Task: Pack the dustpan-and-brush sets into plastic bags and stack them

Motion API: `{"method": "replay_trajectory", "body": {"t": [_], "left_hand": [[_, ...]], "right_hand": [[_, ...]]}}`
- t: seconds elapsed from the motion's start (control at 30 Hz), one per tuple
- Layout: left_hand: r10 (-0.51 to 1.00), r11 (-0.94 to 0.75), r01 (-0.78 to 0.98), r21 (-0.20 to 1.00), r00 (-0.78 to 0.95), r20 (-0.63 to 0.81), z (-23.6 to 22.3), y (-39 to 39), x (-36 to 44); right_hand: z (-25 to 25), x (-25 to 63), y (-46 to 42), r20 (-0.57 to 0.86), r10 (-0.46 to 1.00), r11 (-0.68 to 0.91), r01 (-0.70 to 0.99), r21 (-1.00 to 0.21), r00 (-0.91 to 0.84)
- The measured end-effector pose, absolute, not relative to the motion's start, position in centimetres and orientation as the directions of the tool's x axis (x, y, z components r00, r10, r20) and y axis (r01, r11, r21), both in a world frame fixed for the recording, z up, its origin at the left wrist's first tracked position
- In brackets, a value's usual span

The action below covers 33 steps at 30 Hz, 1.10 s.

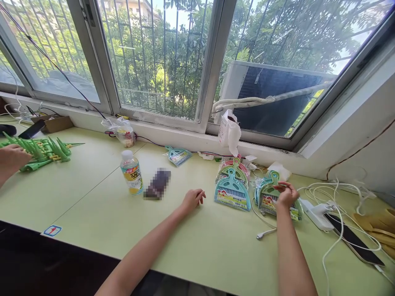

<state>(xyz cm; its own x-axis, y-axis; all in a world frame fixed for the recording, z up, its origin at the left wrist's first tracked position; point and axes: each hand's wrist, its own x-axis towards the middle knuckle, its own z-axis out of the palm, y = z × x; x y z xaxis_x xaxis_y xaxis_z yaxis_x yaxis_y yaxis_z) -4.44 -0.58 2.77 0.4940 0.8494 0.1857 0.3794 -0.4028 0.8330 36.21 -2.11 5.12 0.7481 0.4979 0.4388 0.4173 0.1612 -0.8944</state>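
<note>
My right hand is at the handle of a green mini dustpan-and-brush set, its fingertips pinching near the handle's base. That set leans at the front of a stack, with a blue set showing behind it. My left hand rests on the table with its fingers curled in and nothing visible in them. Between my hands stands another stack of wrapped sets, a light-blue dustpan set in front and green and pink ones behind. Each front set carries a printed card and a striped brush.
A drink bottle, a pixelated dark object and a flat blue dustpan set lie leftward. At right are a power strip, cables and a phone. Another person's hand touches green plastic parts at far left.
</note>
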Motion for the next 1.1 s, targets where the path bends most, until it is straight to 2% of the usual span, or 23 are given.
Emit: {"method": "replay_trajectory", "body": {"t": [0.1,0.13,0.17,0.23,0.3,0.37,0.43,0.57,0.67,0.83,0.93,1.03,1.1], "left_hand": [[0.870,-0.357,0.343,0.869,0.461,0.175,2.8,-0.2,-4.5],[0.878,-0.343,0.331,0.879,0.446,0.174,2.8,-0.1,-4.5],[0.886,-0.329,0.320,0.888,0.429,0.174,2.8,0.0,-4.5],[0.903,-0.305,0.304,0.903,0.394,0.173,2.8,0.2,-4.5],[0.912,-0.294,0.296,0.909,0.372,0.173,2.7,0.3,-4.6],[0.916,-0.293,0.295,0.910,0.359,0.179,2.6,0.4,-4.8],[0.918,-0.296,0.291,0.910,0.351,0.186,2.5,0.5,-5.1],[0.924,-0.295,0.281,0.913,0.327,0.198,2.3,0.9,-5.4],[0.930,-0.279,0.287,0.916,0.318,0.184,2.0,1.3,-5.2],[0.953,-0.213,0.171,0.962,0.255,0.166,1.4,2.3,-4.7],[0.949,-0.007,-0.043,0.999,0.314,0.020,1.3,2.9,-4.6],[0.832,0.265,-0.215,0.940,0.544,-0.110,1.5,3.2,-5.0],[0.797,0.352,-0.263,0.898,0.588,-0.140,1.7,3.4,-5.7]], "right_hand": [[5.9,35.9,-4.1,0.463,0.243,0.167,0.433,-0.886,0.853],[6.0,35.3,-4.6,0.475,0.255,0.140,0.454,-0.880,0.842],[6.0,34.3,-5.1,0.488,0.335,0.106,0.483,-0.869,0.806],[5.5,31.6,-5.4,0.485,0.607,0.032,0.590,-0.807,0.630],[4.4,28.6,-5.2,0.459,0.792,-0.022,0.769,-0.638,0.404],[3.1,26.5,-4.6,0.435,0.846,-0.075,0.877,-0.475,0.308],[1.9,25.7,-3.9,0.420,0.848,-0.145,0.904,-0.401,0.323],[0.4,27.4,-2.5,0.359,0.826,-0.249,0.853,-0.458,0.434],[0.2,28.4,-2.3,0.322,0.835,-0.249,0.829,-0.502,0.446],[2.9,25.6,-3.8,0.356,0.845,-0.224,0.869,-0.441,0.398],[5.6,22.3,-4.6,0.406,0.841,-0.167,0.886,-0.433,0.357],[7.6,19.4,-4.4,0.460,0.833,-0.053,0.872,-0.486,0.307],[7.8,17.8,-3.9,0.478,0.832,0.009,0.854,-0.519,0.282]]}}
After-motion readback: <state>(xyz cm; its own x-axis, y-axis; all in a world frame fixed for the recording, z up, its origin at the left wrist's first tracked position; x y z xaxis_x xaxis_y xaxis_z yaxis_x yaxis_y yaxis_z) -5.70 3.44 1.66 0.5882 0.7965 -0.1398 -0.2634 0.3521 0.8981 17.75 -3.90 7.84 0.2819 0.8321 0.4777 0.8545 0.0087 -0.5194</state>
